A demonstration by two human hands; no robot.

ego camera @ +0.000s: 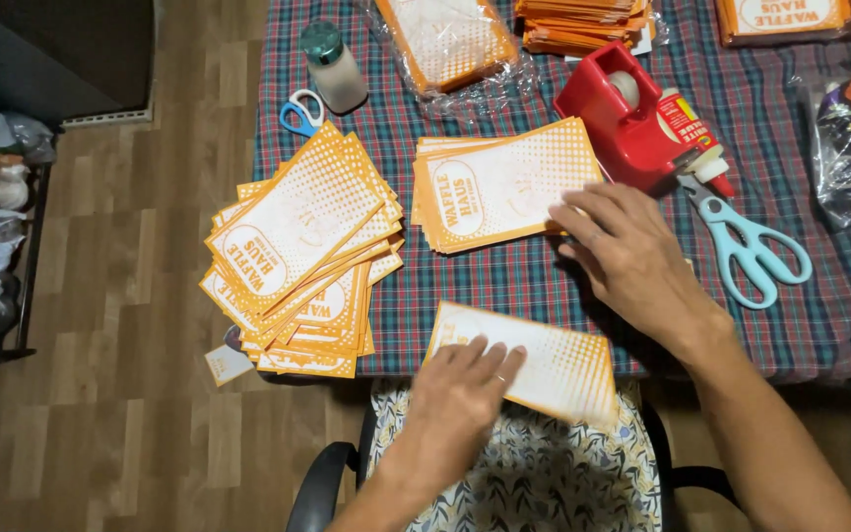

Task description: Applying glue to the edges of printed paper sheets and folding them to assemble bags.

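- The left hand lies flat, fingers spread and pressed down on a single orange-and-white paper bag; that bag sits at the near edge of the table, partly hanging over it above the person's lap
- The bag's long axis runs left to right, tilted a little downward toward the right; the left hand covers its left end, so most of its length stretches away to the right of that hand
- The right hand rests palm down, fingers loosely open, with its fingertips touching the right edge of the middle stack of bags; it pinches nothing that I can see
- That middle stack lies just beyond the single bag, toward the far side of the table, its long axis also left to right; the right hand is the nearer one to it, the left hand is well short of it
- A larger, fanned pile of bags lies to the left of both hands, overhanging the table's left corner; the left hand is the nearer to it
- A red tape dispenser, a glue bottle and pale blue scissors lie just beyond and right of the right hand, apart from it
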